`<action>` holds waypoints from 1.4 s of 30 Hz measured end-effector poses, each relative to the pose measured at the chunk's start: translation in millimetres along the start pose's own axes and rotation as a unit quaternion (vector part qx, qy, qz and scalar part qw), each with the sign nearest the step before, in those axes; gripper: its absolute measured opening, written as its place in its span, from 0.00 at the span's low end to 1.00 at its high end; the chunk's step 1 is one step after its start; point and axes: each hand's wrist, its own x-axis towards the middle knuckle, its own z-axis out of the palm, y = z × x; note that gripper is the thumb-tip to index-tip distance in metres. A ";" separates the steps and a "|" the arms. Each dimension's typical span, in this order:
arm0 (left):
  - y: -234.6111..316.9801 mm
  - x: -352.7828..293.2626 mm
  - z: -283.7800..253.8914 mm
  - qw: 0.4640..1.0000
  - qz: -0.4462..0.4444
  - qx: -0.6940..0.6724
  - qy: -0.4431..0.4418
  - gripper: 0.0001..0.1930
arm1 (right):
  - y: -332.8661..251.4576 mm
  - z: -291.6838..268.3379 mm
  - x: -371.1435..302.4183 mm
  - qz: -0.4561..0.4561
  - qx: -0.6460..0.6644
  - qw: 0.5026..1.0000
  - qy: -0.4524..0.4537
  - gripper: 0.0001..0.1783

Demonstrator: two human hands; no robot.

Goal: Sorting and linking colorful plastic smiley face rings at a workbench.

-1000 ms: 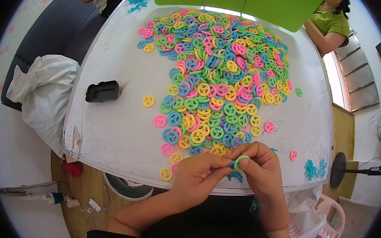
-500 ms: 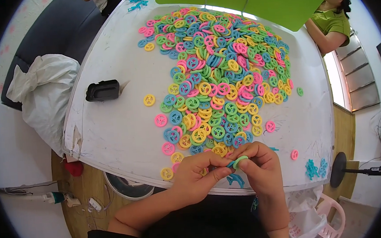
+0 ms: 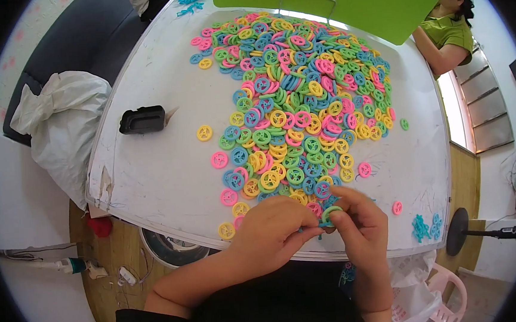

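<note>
Near the front edge of the table, my two hands meet over the plastic wheels. My right hand [image 3: 361,225] pinches a small green toy wheel [image 3: 330,214] between thumb and fingers, tilted so its ring shows. My left hand [image 3: 275,228] has its thumb and fingertips closed on a small blue plastic piece [image 3: 324,224], which touches the wheel's lower rim. Most of that piece is hidden by my fingers. Just beyond them lies a big heap of wheels [image 3: 295,176] in pink, yellow, green and blue.
A black tray [image 3: 142,120] sits on the white table [image 3: 169,167] at left. Teal plastic pieces [image 3: 421,228] lie at the right front corner, more at the far left. A green panel [image 3: 331,6] stands at the back, with a person in a green shirt [image 3: 448,40] beside it.
The green wheel has turned from nearly edge-on to showing its ring. My left hand has rolled over, with its back now upward. The forked blue piece below my hands is now mostly hidden.
</note>
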 end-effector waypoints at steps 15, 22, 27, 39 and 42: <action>-8.8 -0.2 -2.6 0.987 -0.094 -0.130 -0.014 0.08 | 9.1 -3.6 -1.8 -0.055 0.029 0.996 -0.059 0.23; -5.1 2.4 -1.4 0.991 -0.083 -0.105 -0.021 0.06 | 19.6 -9.8 -1.8 -0.128 -0.034 0.991 -0.034 0.27; -6.2 2.7 -2.7 0.995 -0.051 -0.080 -0.019 0.06 | 7.5 -15.5 2.5 -0.143 -0.095 0.981 -0.093 0.24; -2.1 -7.0 5.9 0.967 -0.175 -0.186 0.001 0.06 | 13.3 -8.7 -0.1 -0.135 -0.107 0.983 -0.060 0.20; -3.7 -8.9 8.6 0.962 -0.197 -0.186 0.023 0.06 | 3.7 -4.2 1.4 -0.303 -0.383 0.872 -0.031 0.19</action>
